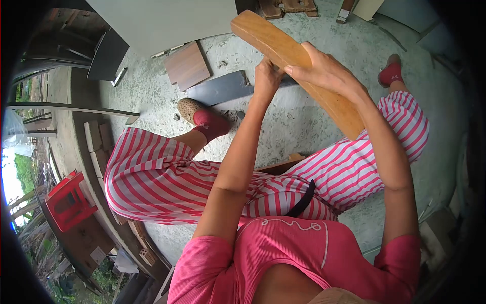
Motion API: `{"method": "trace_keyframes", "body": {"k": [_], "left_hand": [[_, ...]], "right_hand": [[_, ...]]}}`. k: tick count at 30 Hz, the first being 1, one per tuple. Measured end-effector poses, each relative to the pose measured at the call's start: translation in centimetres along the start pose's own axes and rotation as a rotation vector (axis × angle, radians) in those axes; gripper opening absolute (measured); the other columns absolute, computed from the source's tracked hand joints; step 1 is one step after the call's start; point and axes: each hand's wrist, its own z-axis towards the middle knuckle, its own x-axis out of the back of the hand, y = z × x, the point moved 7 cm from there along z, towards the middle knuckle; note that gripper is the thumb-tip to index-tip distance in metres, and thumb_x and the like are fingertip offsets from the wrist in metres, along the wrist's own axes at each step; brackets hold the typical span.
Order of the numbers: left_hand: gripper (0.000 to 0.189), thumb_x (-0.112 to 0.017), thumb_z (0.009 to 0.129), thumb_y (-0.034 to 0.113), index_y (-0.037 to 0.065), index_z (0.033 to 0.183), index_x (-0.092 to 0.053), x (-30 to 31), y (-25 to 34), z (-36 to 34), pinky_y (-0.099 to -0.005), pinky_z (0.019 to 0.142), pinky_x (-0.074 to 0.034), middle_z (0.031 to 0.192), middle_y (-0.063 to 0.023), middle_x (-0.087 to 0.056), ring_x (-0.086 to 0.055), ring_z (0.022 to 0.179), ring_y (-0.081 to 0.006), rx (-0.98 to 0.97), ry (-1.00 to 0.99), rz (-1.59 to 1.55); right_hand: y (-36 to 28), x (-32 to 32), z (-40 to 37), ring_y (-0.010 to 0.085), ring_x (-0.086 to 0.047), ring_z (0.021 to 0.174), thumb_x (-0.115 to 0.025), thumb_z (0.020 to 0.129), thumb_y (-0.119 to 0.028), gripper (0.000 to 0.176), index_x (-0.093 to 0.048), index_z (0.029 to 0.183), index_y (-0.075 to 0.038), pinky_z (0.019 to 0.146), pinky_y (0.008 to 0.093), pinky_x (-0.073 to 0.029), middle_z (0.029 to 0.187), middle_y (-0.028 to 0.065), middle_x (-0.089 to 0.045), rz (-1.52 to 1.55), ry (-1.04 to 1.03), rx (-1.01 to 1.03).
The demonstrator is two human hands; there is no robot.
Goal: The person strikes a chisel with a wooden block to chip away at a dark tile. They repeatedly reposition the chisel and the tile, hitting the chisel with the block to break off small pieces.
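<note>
A long, curved, light-brown wooden piece (278, 43) is held up slantwise in front of me, above the floor and my striped trouser leg. My right hand (328, 72) wraps over its middle, thumb lying on the near face and fingers over the far edge. Against the opposite edge, my left hand (267, 81) is closed, with its fingertips partly hidden at the wood. A dark grey flat board (217, 88) lies on the floor behind my left hand. Beside it rests a brown wood-grain panel (187, 66) with a notched corner.
My feet stand wide apart on the mottled floor (152, 91). A large pale panel (162, 20) is at the top. Brown wooden pieces (288, 7) lie at the far edge. A red plastic stool-like item (71, 202) stands at the left, past a ledge with blocks.
</note>
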Motion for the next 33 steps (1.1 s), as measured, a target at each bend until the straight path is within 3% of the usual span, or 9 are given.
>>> {"method": "trace_keyframes", "body": {"k": [6,10,12,15,18,21,24,28,33], "left_hand": [[0.027,-0.071,0.073,0.009,-0.001,0.092,-0.056,0.1,-0.7,-0.3,-0.0352,0.070,-0.049,0.084,-0.0190,-0.066,-0.065,0.078,-0.0276,0.131,0.014,0.096],[0.028,-0.073,0.072,0.009,-0.001,0.091,-0.056,-1.1,-1.0,-0.8,-0.0359,0.070,-0.049,0.083,-0.0200,-0.065,-0.064,0.077,-0.0324,0.079,-0.019,0.102],[0.027,-0.072,0.072,0.009,-0.001,0.091,-0.055,-1.0,-0.9,-1.4,-0.0361,0.070,-0.049,0.083,-0.0204,-0.065,-0.064,0.077,-0.0335,0.048,-0.013,0.083],[0.026,-0.072,0.072,0.009,0.000,0.090,-0.055,-1.3,0.2,-1.3,-0.0365,0.069,-0.048,0.083,-0.0201,-0.065,-0.064,0.078,-0.0329,-0.091,-0.014,0.035],[0.025,-0.072,0.072,0.008,0.000,0.090,-0.056,-1.2,-0.5,-1.6,-0.0366,0.070,-0.048,0.083,-0.0194,-0.065,-0.064,0.079,-0.0319,0.039,-0.029,0.026],[0.026,-0.071,0.073,0.008,0.001,0.093,-0.057,-1.3,-0.1,-1.3,-0.0359,0.072,-0.049,0.085,-0.0182,-0.065,-0.064,0.078,-0.0304,0.073,-0.055,0.128],[0.026,-0.071,0.073,0.008,0.001,0.094,-0.056,-1.6,-0.8,-1.3,-0.0359,0.071,-0.049,0.084,-0.0179,-0.065,-0.064,0.078,-0.0307,0.088,-0.058,0.065],[0.028,-0.071,0.073,0.008,0.000,0.096,-0.057,-1.2,0.2,-1.2,-0.0358,0.072,-0.049,0.085,-0.0177,-0.066,-0.064,0.080,-0.0306,-0.012,-0.057,0.058],[0.032,-0.070,0.073,0.007,0.000,0.102,-0.057,-0.8,-0.6,-1.2,-0.0348,0.075,-0.049,0.089,-0.0179,-0.066,-0.065,0.084,-0.0307,0.100,-0.067,0.150]], "right_hand": [[-7.9,9.5,-4.7,0.0229,-0.051,0.102,-0.057,0.078,-0.055,0.083,-0.035,0.127,0.008,0.085,0.0312,-0.042,0.111,0.0181,-0.051,0.445,0.218,0.429],[-2.1,6.4,-1.6,0.0235,-0.057,0.095,-0.059,0.075,-0.053,0.071,-0.046,0.122,0.000,0.081,0.0361,-0.045,0.102,0.0187,-0.059,0.362,0.304,0.316],[0.9,0.6,0.1,0.0212,-0.057,0.093,-0.057,0.077,-0.053,0.069,-0.046,0.122,-0.001,0.080,0.0343,-0.045,0.100,0.0159,-0.059,0.009,-0.061,0.059],[0.2,1.1,-0.4,0.0214,-0.057,0.092,-0.054,0.079,-0.054,0.069,-0.045,0.123,-0.001,0.080,0.0343,-0.045,0.100,0.0165,-0.058,-0.112,-0.181,-0.023],[-3.1,4.5,-2.0,0.0246,-0.058,0.096,-0.053,0.079,-0.055,0.071,-0.045,0.123,0.001,0.081,0.0355,-0.045,0.103,0.0208,-0.059,0.229,0.057,0.223],[-8.6,9.2,-5.5,0.0228,-0.051,0.101,-0.058,0.078,-0.054,0.082,-0.034,0.128,0.007,0.086,0.0317,-0.042,0.111,0.0181,-0.051,0.499,0.057,0.193],[-3.9,5.7,-2.6,0.0273,-0.058,0.100,-0.054,0.078,-0.055,0.073,-0.045,0.122,0.003,0.084,0.0369,-0.044,0.109,0.0247,-0.058,0.305,0.095,0.273],[0.3,0.2,-0.7,0.0295,-0.057,0.104,-0.055,0.078,-0.055,0.077,-0.044,0.122,0.006,0.085,0.0387,-0.045,0.110,0.0267,-0.056,-0.107,-0.230,0.014],[-3.9,5.5,-2.5,0.0322,-0.059,0.100,-0.055,0.076,-0.058,0.077,-0.045,0.122,0.003,0.084,0.0391,-0.045,0.107,0.0249,-0.058,0.261,0.063,0.173]]}}
